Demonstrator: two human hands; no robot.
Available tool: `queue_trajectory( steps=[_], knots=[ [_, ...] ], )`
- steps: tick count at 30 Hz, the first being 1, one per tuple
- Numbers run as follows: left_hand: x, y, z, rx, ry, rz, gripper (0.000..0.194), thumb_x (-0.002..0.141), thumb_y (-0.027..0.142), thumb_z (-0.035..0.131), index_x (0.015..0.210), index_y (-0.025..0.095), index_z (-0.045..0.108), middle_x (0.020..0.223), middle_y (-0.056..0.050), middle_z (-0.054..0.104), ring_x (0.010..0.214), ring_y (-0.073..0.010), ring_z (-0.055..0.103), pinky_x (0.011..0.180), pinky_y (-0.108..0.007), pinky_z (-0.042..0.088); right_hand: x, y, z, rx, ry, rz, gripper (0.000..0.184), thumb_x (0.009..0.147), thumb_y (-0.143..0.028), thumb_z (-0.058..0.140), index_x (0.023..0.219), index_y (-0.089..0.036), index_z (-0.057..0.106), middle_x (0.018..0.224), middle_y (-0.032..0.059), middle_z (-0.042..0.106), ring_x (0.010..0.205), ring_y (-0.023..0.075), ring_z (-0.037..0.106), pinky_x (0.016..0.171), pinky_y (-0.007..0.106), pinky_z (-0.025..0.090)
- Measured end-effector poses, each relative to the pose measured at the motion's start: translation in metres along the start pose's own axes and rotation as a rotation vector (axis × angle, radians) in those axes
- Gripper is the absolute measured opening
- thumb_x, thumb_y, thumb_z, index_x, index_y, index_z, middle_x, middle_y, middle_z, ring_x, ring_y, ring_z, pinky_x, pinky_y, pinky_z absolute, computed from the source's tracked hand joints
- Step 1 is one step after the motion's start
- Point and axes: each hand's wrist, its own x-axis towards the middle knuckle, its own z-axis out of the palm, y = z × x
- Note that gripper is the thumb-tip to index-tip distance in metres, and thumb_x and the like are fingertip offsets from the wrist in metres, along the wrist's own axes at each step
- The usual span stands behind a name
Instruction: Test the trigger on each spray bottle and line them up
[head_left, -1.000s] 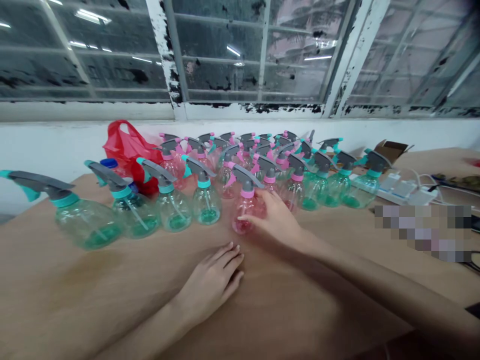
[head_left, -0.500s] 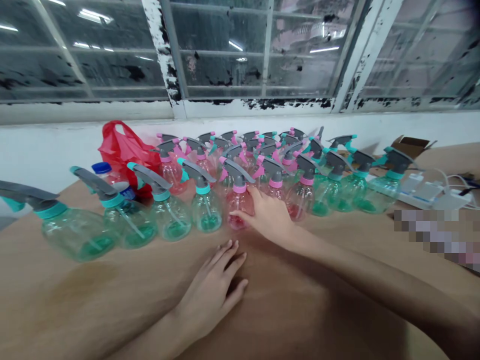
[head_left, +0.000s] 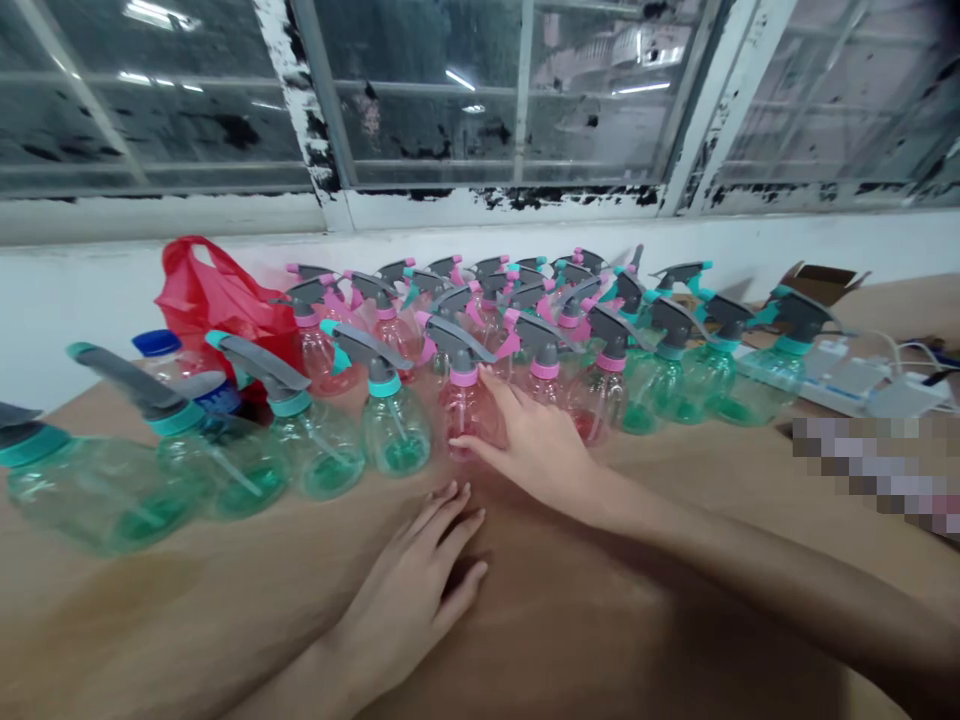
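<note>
My right hand (head_left: 547, 440) is at the front row on a pink spray bottle (head_left: 465, 405). Its thumb lies across the lower front and its index finger is by the pink collar; the other fingers are partly hidden. The bottle stands upright, with a grey trigger head and a little liquid inside. Flat on the table, my left hand (head_left: 409, 580) rests with fingers spread, holding nothing. Left of the pink bottle stands a green spray bottle (head_left: 397, 430), with several more green ones further left. Another pink spray bottle (head_left: 600, 390) is on the right.
Several more pink and green spray bottles crowd behind the front row. A red plastic bag (head_left: 217, 310) and a blue-capped bottle (head_left: 161, 355) sit at the left. At the right are a white power strip (head_left: 847, 375) and an open cardboard box (head_left: 821, 282). Windows line the wall.
The view has shifted slightly, so the left-hand bottles and bag appear further left. My right hand stays at the same pink bottle, and my left hand still lies on the table.
</note>
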Motion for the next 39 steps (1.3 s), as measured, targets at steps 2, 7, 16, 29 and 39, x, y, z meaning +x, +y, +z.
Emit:
queue_trajectory(
  steps=[2,7,16,29,39],
  knots=[
    [0.000,-0.001,0.000,0.011,-0.001,-0.001,0.039,0.096,0.033,0.050,0.131,0.017,0.056,0.142,-0.012,0.051,0.132,-0.0294,0.046,0.106,-0.049,0.039,-0.008,0.009,-0.009,0.104,0.047,-0.017,0.058,0.089,-0.049,0.056,0.134,-0.014,0.050,0.124,0.0119,0.066,0.095,0.0291,0.068,0.072,0.038,0.053],
    [-0.001,-0.002,0.001,0.027,0.012,0.000,0.039,0.096,0.034,0.049,0.132,0.018,0.056,0.142,-0.010,0.052,0.130,-0.0283,0.048,0.106,-0.047,0.040,-0.023,0.051,-0.031,0.340,0.151,0.031,0.022,0.090,-0.042,0.057,0.092,-0.022,0.067,0.079,-0.0001,0.072,0.064,0.0150,0.063,0.059,0.027,0.045],
    [-0.003,-0.006,0.004,-0.007,0.065,-0.018,0.038,0.095,0.033,0.052,0.132,0.025,0.052,0.137,-0.006,0.057,0.124,-0.0275,0.055,0.103,-0.046,0.044,-0.015,0.075,-0.024,0.369,0.047,0.243,0.078,0.075,-0.068,0.061,0.131,-0.015,0.048,0.119,0.0153,0.067,0.095,0.0301,0.068,0.078,0.042,0.052],
    [0.025,0.021,-0.016,-0.275,0.108,-0.171,0.024,0.097,0.030,0.045,0.120,0.028,0.054,0.121,-0.003,0.062,0.112,-0.0239,0.061,0.097,-0.042,0.049,-0.023,0.056,-0.019,0.052,-0.003,0.218,0.074,0.081,-0.071,0.049,0.126,-0.012,0.049,0.115,0.0165,0.064,0.094,0.0355,0.067,0.071,0.045,0.053],
    [0.048,0.065,0.005,-0.606,0.062,-0.183,0.085,0.080,0.037,0.070,0.146,0.026,0.018,0.148,-0.014,0.040,0.134,-0.0310,0.042,0.105,-0.052,0.040,-0.099,0.051,-0.057,0.072,0.001,0.003,0.064,0.079,-0.076,0.046,0.096,-0.016,0.062,0.089,0.0099,0.070,0.079,0.0291,0.068,0.059,0.038,0.050]
  ],
)
